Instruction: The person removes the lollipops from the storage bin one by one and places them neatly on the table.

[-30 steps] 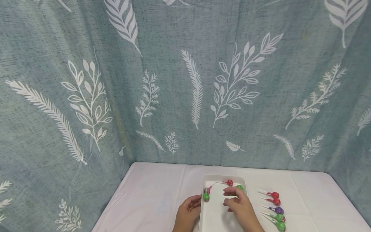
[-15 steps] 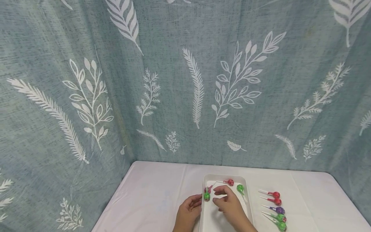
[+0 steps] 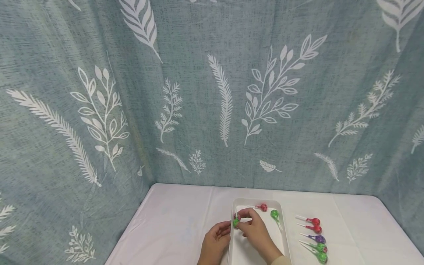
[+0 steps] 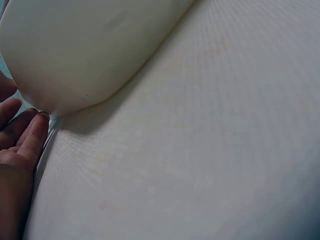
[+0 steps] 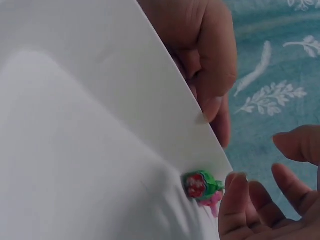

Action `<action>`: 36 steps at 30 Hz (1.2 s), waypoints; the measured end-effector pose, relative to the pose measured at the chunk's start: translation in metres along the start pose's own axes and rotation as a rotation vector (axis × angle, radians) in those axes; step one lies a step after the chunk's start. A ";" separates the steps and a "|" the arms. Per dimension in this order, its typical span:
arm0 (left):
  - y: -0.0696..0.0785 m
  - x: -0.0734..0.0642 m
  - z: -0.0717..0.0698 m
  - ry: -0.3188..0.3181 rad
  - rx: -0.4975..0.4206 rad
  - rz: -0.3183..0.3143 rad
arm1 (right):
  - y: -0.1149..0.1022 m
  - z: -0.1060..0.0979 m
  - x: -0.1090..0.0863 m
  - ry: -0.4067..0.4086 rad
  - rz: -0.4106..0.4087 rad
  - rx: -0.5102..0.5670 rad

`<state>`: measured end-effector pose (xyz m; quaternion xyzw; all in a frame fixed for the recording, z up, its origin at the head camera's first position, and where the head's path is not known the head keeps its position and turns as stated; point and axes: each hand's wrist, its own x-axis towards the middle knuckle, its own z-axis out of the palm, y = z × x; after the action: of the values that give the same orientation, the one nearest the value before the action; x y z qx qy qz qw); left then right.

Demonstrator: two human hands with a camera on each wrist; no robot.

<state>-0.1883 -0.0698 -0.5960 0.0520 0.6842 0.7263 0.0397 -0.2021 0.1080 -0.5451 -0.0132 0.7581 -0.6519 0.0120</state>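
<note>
A white tray (image 3: 243, 252) lies on the table in the head view. My left hand (image 3: 215, 243) is at its left side, fingers bent and touching the outer wall, as the left wrist view also shows of the hand (image 4: 22, 137). My right hand (image 3: 258, 235) reaches across the tray to its left wall, thumb and forefinger at a green lollipop (image 3: 236, 222) and a pink lollipop (image 5: 215, 201) lying together. In the right wrist view the fingers (image 5: 235, 202) are spread beside the green lollipop's head; whether they touch it I cannot tell.
Inside the tray are a red lollipop (image 3: 263, 207) at the back and another green lollipop (image 3: 275, 214) by the right wall. Several lollipops lie in a column on the table right of the tray, among them a purple lollipop (image 3: 320, 239). A patterned curtain (image 3: 205, 110) hangs behind.
My right hand has moved left across the tray, from beside the green lollipop at the right wall to the pair at the left wall. My left hand has stayed put.
</note>
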 end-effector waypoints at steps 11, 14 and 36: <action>-0.001 0.000 -0.001 -0.005 0.020 0.014 | 0.010 0.003 0.002 -0.043 0.032 0.027; -0.002 0.001 0.000 -0.001 0.028 0.003 | 0.016 0.001 0.003 -0.080 0.034 -0.002; -0.004 0.001 -0.001 -0.010 0.026 0.029 | 0.027 0.000 0.004 -0.168 -0.054 -0.229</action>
<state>-0.1894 -0.0701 -0.6003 0.0661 0.6924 0.7178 0.0319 -0.2062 0.1114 -0.5714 -0.0895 0.8232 -0.5579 0.0561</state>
